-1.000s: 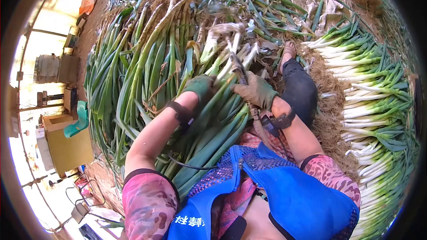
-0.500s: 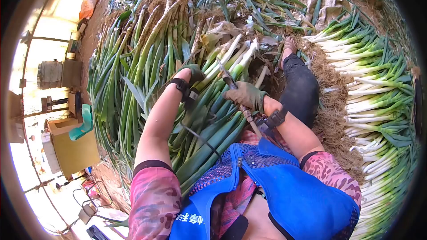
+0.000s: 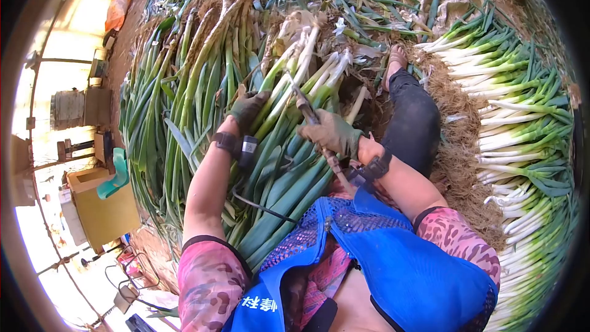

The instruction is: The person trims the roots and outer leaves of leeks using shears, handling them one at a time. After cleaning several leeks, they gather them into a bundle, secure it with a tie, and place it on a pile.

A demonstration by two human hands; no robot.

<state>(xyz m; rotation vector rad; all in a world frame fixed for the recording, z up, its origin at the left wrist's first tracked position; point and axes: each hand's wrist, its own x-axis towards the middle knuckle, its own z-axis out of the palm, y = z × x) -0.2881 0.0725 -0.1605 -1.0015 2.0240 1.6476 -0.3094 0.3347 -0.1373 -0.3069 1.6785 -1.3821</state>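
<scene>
My left hand (image 3: 249,110), in a dark glove, is closed round the green stems of a few leeks (image 3: 302,55), whose pale root ends point away from me. My gloved right hand (image 3: 335,132) grips a blow gun (image 3: 307,110) with a thin metal nozzle. That nozzle tip points up and left, close to the held stems. More long green leaves (image 3: 286,190) lie under both forearms and against my blue vest (image 3: 393,252). The fingertips of my left hand are partly hidden among the stems.
Untrimmed leeks (image 3: 166,104) with brown roots are heaped on the left. Cleaned white leeks (image 3: 510,129) lie in a long row on the right, beside loose roots (image 3: 458,135). My bent leg (image 3: 415,117) is between. A teal chair (image 3: 115,175) stands far left.
My left hand has shifted left and slightly toward me, and the leek ends by it stand farther out. My right hand and the blow gun have moved slightly left.
</scene>
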